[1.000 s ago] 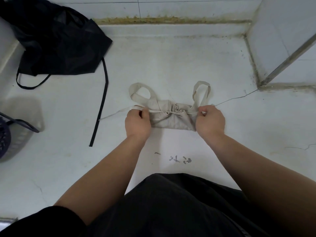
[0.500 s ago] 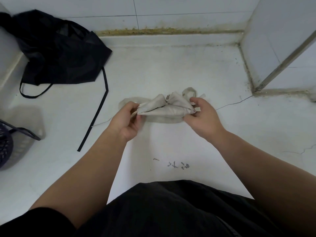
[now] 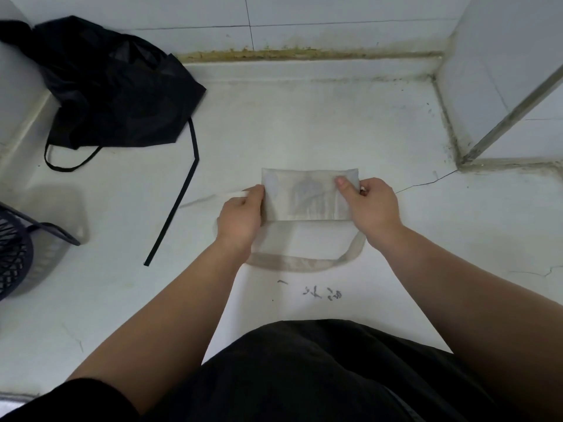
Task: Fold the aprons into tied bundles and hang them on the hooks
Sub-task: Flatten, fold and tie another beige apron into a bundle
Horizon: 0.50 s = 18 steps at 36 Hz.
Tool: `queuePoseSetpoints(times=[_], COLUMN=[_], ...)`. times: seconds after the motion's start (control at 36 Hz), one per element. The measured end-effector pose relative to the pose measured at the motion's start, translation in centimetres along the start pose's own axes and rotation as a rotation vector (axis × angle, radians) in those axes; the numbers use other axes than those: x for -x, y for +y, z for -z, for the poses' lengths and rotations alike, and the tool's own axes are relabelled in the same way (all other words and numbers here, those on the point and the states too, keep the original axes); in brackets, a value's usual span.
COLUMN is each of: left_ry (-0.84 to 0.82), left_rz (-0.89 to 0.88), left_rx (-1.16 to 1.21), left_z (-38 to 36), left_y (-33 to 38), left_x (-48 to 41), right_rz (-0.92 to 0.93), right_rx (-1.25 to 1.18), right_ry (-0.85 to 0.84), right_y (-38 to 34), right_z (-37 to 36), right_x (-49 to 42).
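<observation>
1. White surface [image 3: 304,123]: carries both aprons. It is bounded by a tiled wall [image 3: 304,13] at the far side. No hooks are in view, so the hanging stage has not been reached for either apron.

2. Black apron [image 3: 112,86]: lies in a loose, unfolded heap at the far left corner, well apart from the hands. One long tie [image 3: 173,205] trails across the surface toward the person. Judgement: this apron is untouched, so folding, tying and hanging all remain.

3. Basket [image 3: 15,254]: dark, open-weave, at the left edge and only partly in frame. Its contents cannot be seen.

4. Beige apron [image 3: 307,196]: folded to a compact, flat rectangle at the centre of the surface, between the two hands. The smooth face is up and no knot shows on it. Whether a tie sits on the underside cannot be told. Judgement: folding is complete or nearly so; hanging remains.

5. Loop strap [image 3: 304,263]: runs from the folded apron in a curve toward the person and lies on the surface. Judgement: it is free to serve as the hanging loop.

6. Right hand [image 3: 373,202]: grips the right end of the beige apron, thumb on top.

7. Left hand [image 3: 240,211]: fingers curled round the left end of the beige apron.
</observation>
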<state>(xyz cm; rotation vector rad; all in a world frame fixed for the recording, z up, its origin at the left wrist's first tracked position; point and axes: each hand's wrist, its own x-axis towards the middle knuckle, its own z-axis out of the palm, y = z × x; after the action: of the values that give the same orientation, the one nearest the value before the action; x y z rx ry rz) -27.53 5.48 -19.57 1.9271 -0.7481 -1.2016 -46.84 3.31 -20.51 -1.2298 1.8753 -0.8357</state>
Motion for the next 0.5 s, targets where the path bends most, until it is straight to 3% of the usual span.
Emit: queuePoseSetpoints(times=[0.11, 0.25, 0.42, 0.5], left_ry=[-0.032, 0.093, 0.187, 0.158], left_rz=[-0.159, -0.198, -0.264, -0.336], left_rx=[-0.171, -0.292, -0.437, -0.5], left_z=[-0.9, -2.0, -2.8, -3.2], left_y=[0.4, 1.1, 1.3, 1.0], left_x=[1.2, 1.3, 1.6, 1.8], right_rz=[0.001, -0.009, 0.009, 0.041], right_rx=[0.025, 0.067, 0.165, 0.205], right_ry=[-0.035, -0.153, -0.091, -0.051], right_y=[-0.4, -1.4, -2.0, -2.4], right_z=[-0.3, -1.2, -1.8, -2.2], right_x=[0.2, 0.6, 1.4, 1.8])
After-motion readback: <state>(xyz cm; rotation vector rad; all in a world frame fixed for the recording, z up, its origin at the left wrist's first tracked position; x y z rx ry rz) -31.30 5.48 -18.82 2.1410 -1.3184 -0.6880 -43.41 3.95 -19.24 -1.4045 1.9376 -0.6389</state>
